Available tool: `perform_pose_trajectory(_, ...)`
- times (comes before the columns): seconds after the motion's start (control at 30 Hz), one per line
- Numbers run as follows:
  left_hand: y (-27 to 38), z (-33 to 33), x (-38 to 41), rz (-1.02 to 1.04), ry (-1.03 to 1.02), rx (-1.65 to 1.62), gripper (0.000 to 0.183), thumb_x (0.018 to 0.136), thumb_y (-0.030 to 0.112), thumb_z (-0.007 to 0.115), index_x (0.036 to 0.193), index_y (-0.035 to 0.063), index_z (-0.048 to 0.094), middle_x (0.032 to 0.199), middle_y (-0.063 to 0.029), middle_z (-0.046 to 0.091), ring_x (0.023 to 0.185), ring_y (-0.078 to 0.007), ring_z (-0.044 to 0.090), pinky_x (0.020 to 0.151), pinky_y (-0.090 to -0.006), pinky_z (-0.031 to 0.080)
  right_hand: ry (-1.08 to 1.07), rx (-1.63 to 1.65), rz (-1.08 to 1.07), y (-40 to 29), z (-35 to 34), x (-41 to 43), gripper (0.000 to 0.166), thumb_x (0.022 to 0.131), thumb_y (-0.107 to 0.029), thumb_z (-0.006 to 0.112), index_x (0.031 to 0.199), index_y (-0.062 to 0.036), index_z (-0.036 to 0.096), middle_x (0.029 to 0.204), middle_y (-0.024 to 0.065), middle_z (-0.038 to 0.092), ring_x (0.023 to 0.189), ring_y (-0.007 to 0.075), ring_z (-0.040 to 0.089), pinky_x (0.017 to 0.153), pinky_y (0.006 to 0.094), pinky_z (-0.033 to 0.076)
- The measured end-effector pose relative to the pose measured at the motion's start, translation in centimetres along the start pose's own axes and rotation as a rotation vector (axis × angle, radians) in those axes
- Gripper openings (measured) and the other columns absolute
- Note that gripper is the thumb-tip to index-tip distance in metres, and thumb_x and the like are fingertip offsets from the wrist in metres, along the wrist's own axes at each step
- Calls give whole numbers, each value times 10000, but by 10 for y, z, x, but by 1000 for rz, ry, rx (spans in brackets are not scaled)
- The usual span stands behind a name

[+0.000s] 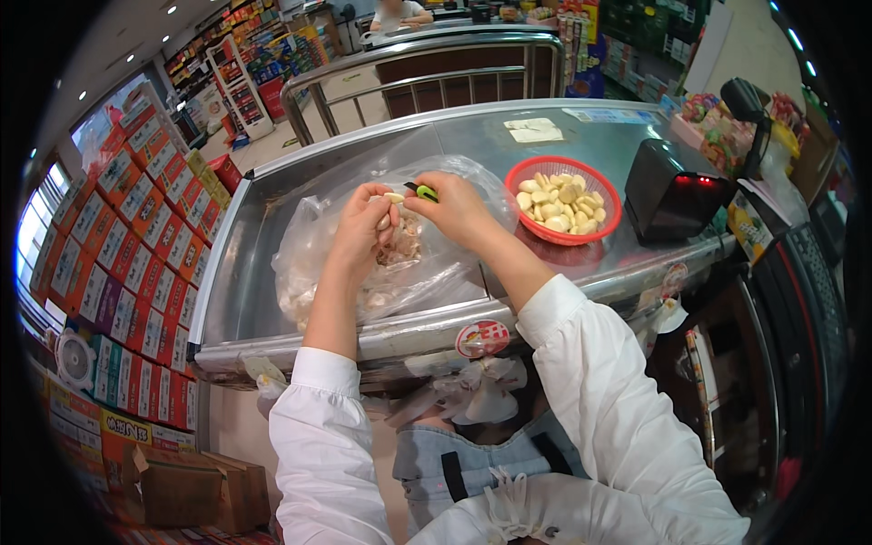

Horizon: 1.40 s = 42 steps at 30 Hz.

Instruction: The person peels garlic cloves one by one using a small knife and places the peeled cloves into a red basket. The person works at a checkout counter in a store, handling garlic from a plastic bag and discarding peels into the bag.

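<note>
My left hand [368, 221] pinches a pale garlic clove [394, 197] between thumb and forefinger, and its other fingers curl in towards the palm. Close beside it on the right, my right hand [446, 204] grips a small green-handled knife [426, 193] whose dark blade points at the clove. Both hands are above a clear plastic bag [306, 231] spread on the metal counter, with brownish skins [400, 248] lying on it. To the right of my right hand stands a red plastic colander [616, 211] holding many peeled cloves [558, 203].
A black scanner or printer-like device [671, 191] stands right of the colander. A flat pale packet or paper [533, 130] lies near the counter's back edge. Beyond runs a metal railing [422, 48], with a person [402, 15] behind it. Stacked cartons [129, 252] rise at left.
</note>
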<state>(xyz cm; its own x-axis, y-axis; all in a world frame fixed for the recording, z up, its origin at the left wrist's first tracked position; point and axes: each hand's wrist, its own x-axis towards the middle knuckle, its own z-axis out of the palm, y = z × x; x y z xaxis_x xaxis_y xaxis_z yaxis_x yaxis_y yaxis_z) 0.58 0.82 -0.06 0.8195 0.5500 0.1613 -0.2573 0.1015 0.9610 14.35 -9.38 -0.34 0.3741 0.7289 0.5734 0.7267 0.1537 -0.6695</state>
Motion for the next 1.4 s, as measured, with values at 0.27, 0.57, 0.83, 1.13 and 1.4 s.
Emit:
perform_pose_trajectory(0.27,-5,4,3,128,114,254,81,913,105,515,969,56,481,754,-28,569,497,-28,382,442,-182,296,17,32,23,2,-1,2,209,779,-200,642,858,-7,635,768,145,617,684,278,587,610,349,442)
perform_pose_trajectory(0.57,-15,6,6,437,214,695,101,830,22,607,862,32,512,681,4,522,502,-43,388,464,-229,311,41,104,93,0,-3,2,179,776,-180,633,800,-6,595,620,79,570,556,145,515,529,293,405)
perform_pose_trajectory(0.83,-22,10,5,401,182,659,146,822,-12,594,954,22,545,786,-69,648,727,-122,644,628,-254,489,45,136,127,0,-3,2,173,731,-171,626,780,-9,592,661,126,599,609,246,573,556,343,438)
perform_pose_trajectory(1.13,-10,8,3,217,129,426,140,863,49,565,995,10,538,776,-56,650,660,-83,574,571,-215,424,62,142,91,-1,-1,2,190,775,-185,628,778,-7,563,610,76,551,551,136,502,517,297,403)
perform_pose_trajectory(1.4,-1,10,1,84,127,206,216,928,225,534,1032,36,543,782,-53,636,476,-12,357,431,-164,283,-17,-4,195,-1,-4,1,203,764,-237,606,818,-42,612,766,158,637,732,343,616,634,419,465)
